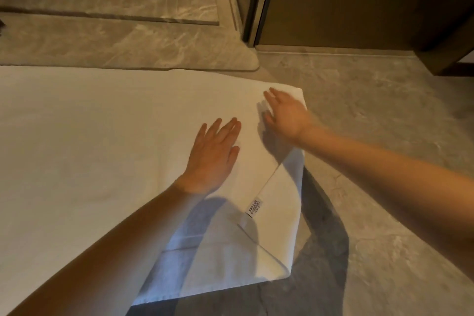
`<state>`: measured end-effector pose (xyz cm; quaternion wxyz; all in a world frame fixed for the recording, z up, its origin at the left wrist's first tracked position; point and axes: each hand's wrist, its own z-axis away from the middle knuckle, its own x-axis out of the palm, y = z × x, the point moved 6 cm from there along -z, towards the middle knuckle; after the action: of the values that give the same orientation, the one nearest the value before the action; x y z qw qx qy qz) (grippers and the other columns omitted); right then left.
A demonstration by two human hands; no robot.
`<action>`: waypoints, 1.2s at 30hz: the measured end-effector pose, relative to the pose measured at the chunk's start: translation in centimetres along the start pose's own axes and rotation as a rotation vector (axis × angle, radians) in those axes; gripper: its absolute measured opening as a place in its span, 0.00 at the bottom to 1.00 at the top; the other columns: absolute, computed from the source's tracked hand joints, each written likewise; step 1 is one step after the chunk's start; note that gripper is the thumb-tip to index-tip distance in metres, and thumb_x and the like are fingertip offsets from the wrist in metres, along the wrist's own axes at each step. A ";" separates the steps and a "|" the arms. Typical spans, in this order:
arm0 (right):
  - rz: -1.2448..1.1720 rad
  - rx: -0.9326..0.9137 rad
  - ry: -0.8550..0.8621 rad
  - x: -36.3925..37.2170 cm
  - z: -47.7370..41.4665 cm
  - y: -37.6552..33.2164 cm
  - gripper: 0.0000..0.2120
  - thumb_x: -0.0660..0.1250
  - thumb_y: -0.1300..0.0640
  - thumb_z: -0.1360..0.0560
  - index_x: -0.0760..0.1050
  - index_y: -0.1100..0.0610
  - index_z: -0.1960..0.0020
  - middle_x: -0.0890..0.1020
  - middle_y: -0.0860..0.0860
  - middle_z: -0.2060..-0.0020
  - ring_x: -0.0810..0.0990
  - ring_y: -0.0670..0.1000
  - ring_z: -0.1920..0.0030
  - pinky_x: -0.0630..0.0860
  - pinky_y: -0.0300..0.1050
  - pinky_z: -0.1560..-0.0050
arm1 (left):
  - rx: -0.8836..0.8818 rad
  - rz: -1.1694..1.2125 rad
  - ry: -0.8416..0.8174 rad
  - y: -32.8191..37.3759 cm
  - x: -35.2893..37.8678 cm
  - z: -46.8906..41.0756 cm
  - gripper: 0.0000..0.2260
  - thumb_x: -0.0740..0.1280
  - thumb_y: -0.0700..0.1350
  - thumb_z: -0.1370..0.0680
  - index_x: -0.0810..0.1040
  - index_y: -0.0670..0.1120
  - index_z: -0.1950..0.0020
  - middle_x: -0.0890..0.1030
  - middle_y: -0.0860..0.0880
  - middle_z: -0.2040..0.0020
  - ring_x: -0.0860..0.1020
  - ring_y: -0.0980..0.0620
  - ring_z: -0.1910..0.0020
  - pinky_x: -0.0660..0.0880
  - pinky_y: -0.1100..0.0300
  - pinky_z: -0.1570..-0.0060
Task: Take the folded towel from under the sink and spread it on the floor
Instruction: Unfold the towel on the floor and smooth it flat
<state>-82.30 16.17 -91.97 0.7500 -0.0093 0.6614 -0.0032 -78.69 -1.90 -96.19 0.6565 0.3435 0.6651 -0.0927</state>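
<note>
The towel (pixel 89 136) lies open on the floor (pixel 372 110). I press my left hand (pixel 213 154), fingers straight, flat to smooth it; my right hand (pixel 284 115), fingers extended, flattens its folded-over right end.

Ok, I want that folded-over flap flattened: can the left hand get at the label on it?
Probably yes: the left hand lies flat on the towel just beside the label, with nothing between them.

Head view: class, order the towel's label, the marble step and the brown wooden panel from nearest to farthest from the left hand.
1. Label, on the towel just right of the left hand.
2. Marble step, beyond the towel's far edge.
3. Brown wooden panel, far upper right.
</note>
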 end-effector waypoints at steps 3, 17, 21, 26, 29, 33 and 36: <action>-0.151 -0.072 -0.001 3.1 1.4 -4.9 0.28 0.50 0.49 0.17 0.51 0.58 0.20 0.54 0.54 0.21 0.51 0.56 0.22 0.51 0.53 0.24 | -0.047 -0.147 -0.105 -2.5 1.7 0.7 0.26 0.47 0.54 0.17 0.50 0.48 0.19 0.50 0.51 0.19 0.46 0.48 0.20 0.39 0.48 0.24; -0.158 -0.110 0.060 8.2 0.6 -3.8 0.29 0.43 0.42 0.18 0.46 0.49 0.20 0.50 0.47 0.21 0.45 0.49 0.21 0.40 0.48 0.24 | -0.134 -0.169 -0.106 -3.6 3.7 0.7 0.27 0.42 0.57 0.19 0.48 0.52 0.19 0.49 0.52 0.19 0.45 0.50 0.20 0.36 0.50 0.25; -0.260 -0.103 0.114 7.6 0.6 -3.7 0.27 0.49 0.45 0.18 0.55 0.51 0.21 0.58 0.49 0.22 0.53 0.52 0.22 0.49 0.51 0.24 | -0.126 -0.173 -0.091 -3.6 3.8 0.9 0.29 0.38 0.58 0.21 0.48 0.52 0.19 0.49 0.53 0.19 0.45 0.50 0.20 0.36 0.50 0.25; -0.346 0.054 0.217 3.7 -3.0 1.6 0.25 0.58 0.53 0.19 0.61 0.55 0.23 0.65 0.56 0.25 0.61 0.57 0.25 0.58 0.51 0.26 | -0.112 -0.156 -0.069 -3.6 3.6 0.9 0.29 0.40 0.57 0.20 0.53 0.51 0.20 0.54 0.52 0.19 0.50 0.49 0.21 0.41 0.48 0.24; -0.275 0.189 0.186 2.4 -4.7 5.4 0.25 0.58 0.54 0.19 0.60 0.56 0.24 0.66 0.57 0.27 0.64 0.59 0.28 0.62 0.54 0.28 | -0.113 -0.148 -0.060 -3.4 3.6 1.2 0.28 0.42 0.56 0.19 0.54 0.51 0.20 0.55 0.52 0.20 0.50 0.49 0.21 0.45 0.47 0.23; -0.317 0.459 0.130 2.1 -5.8 9.1 0.25 0.58 0.50 0.19 0.59 0.54 0.24 0.69 0.60 0.30 0.68 0.63 0.32 0.70 0.58 0.34 | -0.118 -0.131 -0.062 -3.3 3.5 1.2 0.28 0.42 0.56 0.20 0.54 0.51 0.20 0.54 0.52 0.20 0.50 0.50 0.21 0.43 0.48 0.23; -0.521 0.549 0.061 2.2 -6.4 9.6 0.25 0.60 0.52 0.19 0.61 0.55 0.24 0.73 0.60 0.33 0.75 0.62 0.37 0.75 0.54 0.42 | -0.116 -0.130 -0.063 -3.3 3.3 1.3 0.28 0.41 0.56 0.20 0.53 0.51 0.20 0.53 0.53 0.19 0.49 0.50 0.21 0.42 0.49 0.23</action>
<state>-88.48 25.64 -95.10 0.6786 0.0243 0.6334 -0.3711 -79.25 -3.98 -100.57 0.6884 0.2580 0.6694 -0.1070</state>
